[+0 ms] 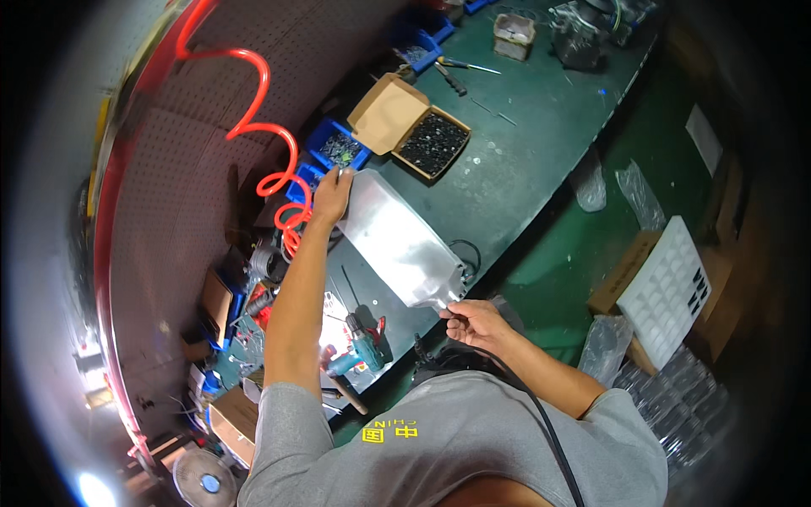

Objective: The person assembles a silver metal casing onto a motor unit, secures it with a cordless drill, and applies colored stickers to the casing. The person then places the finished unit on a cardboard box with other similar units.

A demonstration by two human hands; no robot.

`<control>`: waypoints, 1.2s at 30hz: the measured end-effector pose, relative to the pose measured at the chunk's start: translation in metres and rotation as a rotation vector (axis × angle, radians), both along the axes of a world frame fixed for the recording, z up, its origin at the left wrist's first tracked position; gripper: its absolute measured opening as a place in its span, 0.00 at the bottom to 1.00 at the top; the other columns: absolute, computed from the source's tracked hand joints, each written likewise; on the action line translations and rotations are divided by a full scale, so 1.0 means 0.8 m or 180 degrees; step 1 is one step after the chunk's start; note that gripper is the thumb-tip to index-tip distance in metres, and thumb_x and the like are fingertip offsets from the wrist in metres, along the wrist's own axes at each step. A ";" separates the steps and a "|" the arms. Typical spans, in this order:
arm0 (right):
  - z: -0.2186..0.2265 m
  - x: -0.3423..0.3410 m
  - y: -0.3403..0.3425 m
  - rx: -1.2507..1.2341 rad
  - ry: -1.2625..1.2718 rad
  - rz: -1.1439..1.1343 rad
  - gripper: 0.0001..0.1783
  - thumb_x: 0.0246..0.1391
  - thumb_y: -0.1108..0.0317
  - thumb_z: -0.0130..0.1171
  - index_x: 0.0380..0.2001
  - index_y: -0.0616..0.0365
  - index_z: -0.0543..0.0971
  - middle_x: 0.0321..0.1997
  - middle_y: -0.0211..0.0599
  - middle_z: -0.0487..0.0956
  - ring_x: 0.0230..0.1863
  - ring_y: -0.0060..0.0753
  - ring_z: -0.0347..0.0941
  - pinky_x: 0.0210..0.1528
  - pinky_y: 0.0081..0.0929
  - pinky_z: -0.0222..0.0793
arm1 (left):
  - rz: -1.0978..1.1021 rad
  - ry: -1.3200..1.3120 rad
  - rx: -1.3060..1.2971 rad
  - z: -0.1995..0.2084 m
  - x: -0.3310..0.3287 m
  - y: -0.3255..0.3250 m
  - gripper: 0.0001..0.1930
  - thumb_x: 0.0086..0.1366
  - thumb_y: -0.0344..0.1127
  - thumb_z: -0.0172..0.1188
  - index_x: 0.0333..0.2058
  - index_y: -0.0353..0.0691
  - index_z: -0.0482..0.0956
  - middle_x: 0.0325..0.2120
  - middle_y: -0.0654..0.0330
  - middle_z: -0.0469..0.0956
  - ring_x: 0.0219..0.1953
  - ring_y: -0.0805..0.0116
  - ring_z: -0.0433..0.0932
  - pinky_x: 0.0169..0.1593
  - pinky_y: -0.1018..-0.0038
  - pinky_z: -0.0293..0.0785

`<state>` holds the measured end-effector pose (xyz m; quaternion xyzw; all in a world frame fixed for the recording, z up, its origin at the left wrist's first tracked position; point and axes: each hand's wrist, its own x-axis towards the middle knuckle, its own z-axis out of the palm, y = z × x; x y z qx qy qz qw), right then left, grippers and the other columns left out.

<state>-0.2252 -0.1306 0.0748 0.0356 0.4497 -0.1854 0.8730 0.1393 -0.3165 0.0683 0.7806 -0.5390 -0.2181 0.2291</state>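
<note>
A long, flat, shiny silver metal housing (397, 237) is held at a slant over the green workbench. My left hand (332, 198) is closed on its far left end, thumb and fingertips at the edge. At the near end, where the housing narrows to a small neck with a few dark spots along its side, my right hand (475, 321) is closed in a pinch. The exact part under those fingers is partly hidden. A black cable (541, 414) passes near my right hand and over my shirt. Just left of the housing hangs a red coiled air hose (291, 215).
On the workbench (524, 160) stand an open cardboard box (432, 144) of small black parts, blue bins (338, 145) of screws, and screwdrivers (469, 66). A teal power drill (365, 348) lies by my left forearm. A white moulded tray (666, 296) and cartons are at the right.
</note>
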 end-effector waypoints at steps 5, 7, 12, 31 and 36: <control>0.033 -0.002 -0.005 -0.0227 0.0068 0.0264 0.09 0.63 0.68 0.63 0.38 0.65 0.79 0.38 0.42 0.84 0.28 0.23 0.79 0.30 0.23 0.83 | 0.0080 0.0294 -0.0302 -0.014 0.029 0.001 0.27 0.73 0.49 0.53 0.56 0.29 0.76 0.51 0.43 0.80 0.55 0.52 0.78 0.60 0.66 0.70; 0.040 -0.004 -0.006 -0.0414 -0.0040 0.0291 0.11 0.63 0.67 0.63 0.37 0.66 0.77 0.38 0.44 0.84 0.26 0.22 0.78 0.28 0.22 0.82 | 0.0140 0.0351 -0.0173 0.037 -0.009 -0.011 0.26 0.74 0.48 0.53 0.57 0.30 0.75 0.53 0.47 0.80 0.56 0.57 0.77 0.61 0.68 0.69; 0.052 0.005 0.000 -0.0452 -0.0434 0.0735 0.12 0.61 0.67 0.65 0.35 0.67 0.78 0.36 0.43 0.85 0.25 0.23 0.80 0.26 0.23 0.82 | 0.0302 0.0835 -0.0201 0.053 0.029 0.005 0.24 0.74 0.46 0.54 0.58 0.31 0.75 0.54 0.50 0.78 0.57 0.62 0.75 0.63 0.71 0.66; -0.009 0.001 0.003 -0.0237 -0.0050 0.0239 0.10 0.63 0.66 0.63 0.36 0.63 0.79 0.35 0.40 0.83 0.26 0.22 0.77 0.26 0.23 0.79 | -0.0411 0.0136 0.0034 -0.024 0.031 -0.019 0.31 0.72 0.50 0.55 0.60 0.27 0.73 0.57 0.40 0.77 0.61 0.51 0.74 0.65 0.65 0.66; -0.012 -0.004 0.004 -0.0116 -0.0023 0.0192 0.08 0.64 0.66 0.62 0.35 0.60 0.79 0.37 0.40 0.84 0.26 0.20 0.78 0.26 0.22 0.78 | -0.0297 0.0496 0.0081 -0.025 0.030 -0.023 0.30 0.72 0.50 0.56 0.60 0.28 0.73 0.57 0.43 0.76 0.60 0.55 0.74 0.64 0.67 0.66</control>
